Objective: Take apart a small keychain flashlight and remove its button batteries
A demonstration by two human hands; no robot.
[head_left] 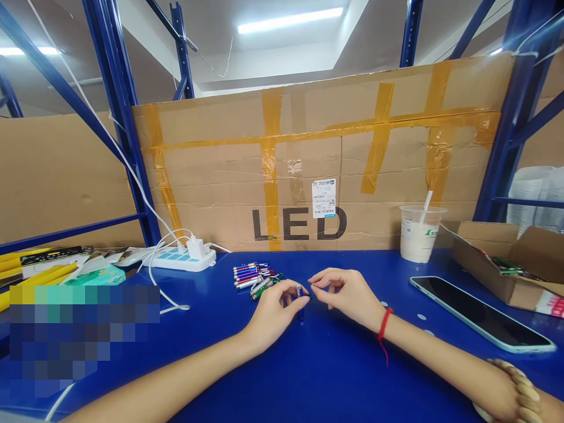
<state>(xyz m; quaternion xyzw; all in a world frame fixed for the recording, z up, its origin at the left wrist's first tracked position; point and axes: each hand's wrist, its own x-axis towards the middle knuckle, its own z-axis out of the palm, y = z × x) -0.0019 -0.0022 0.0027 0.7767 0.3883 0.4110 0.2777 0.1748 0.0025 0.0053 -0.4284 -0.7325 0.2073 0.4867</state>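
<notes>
My left hand (277, 308) rests on the blue table (308, 376) with its fingers curled round a small blue cylinder with a silver tip (300, 292). My right hand (341, 294) is just to the right of it, fingers pinched together near the cylinder's tip; I cannot make out anything in them. A red string is tied round the right wrist. Just behind the left hand lies a small pile of coloured pen-like cylinders (255, 277).
A taped cardboard sheet marked LED (308, 170) stands behind the table. A white power strip (183, 257) lies at the left, a plastic cup with a straw (418, 234), a phone (480, 314) and an open cardboard box (506, 264) at the right. Blue rack posts flank both sides.
</notes>
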